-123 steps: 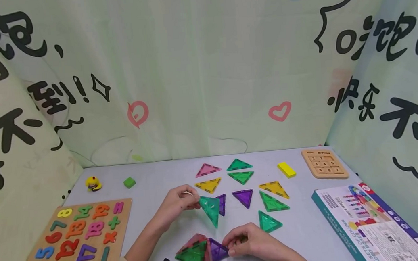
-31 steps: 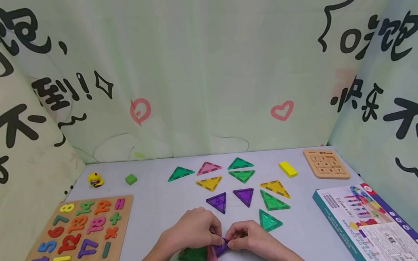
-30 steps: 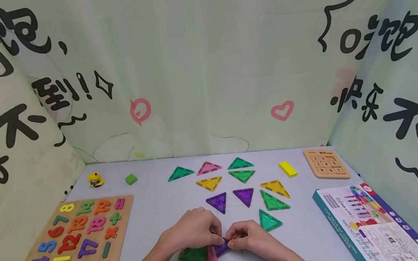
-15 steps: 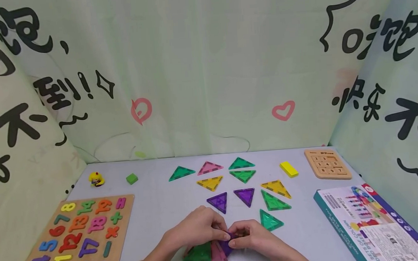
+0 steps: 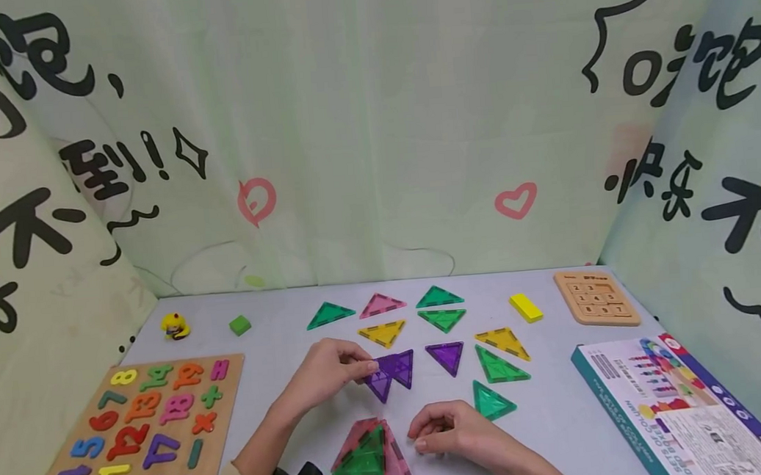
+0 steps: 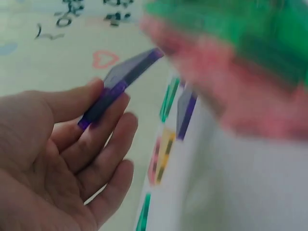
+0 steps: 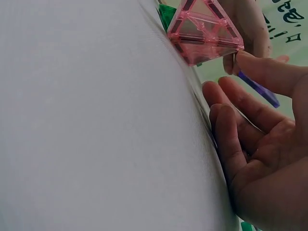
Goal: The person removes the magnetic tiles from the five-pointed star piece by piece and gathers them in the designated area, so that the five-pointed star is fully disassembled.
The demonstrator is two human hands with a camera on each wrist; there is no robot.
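My left hand (image 5: 327, 374) pinches a purple triangular magnetic tile (image 5: 380, 386) between thumb and fingers, raised above the table. In the head view this tile overlaps another purple triangle (image 5: 403, 367) behind it; the left wrist view shows the held tile (image 6: 122, 79) nearly edge-on. Nearer to me stands a small built shape of pink tiles (image 5: 399, 466) and a green triangle (image 5: 364, 456). Just right of that shape, my right hand (image 5: 461, 438) rests with loosely bent fingers and nothing in them. The right wrist view has the pink side (image 7: 204, 29) close beyond the thumb.
Loose triangle tiles lie beyond the hands, among them a yellow tile (image 5: 383, 333) and a green tile (image 5: 493, 400). A number puzzle board (image 5: 231, 373) is at left, a box (image 5: 684, 407) at right. Farther back are a wooden board (image 5: 627, 316), a yellow block (image 5: 526, 308) and a toy figure (image 5: 175, 326).
Both hands were together at the built shape; my left hand has moved away up and left with a purple tile. Earlier it carried a green tile, now at the back. My right hand's fingers let go.
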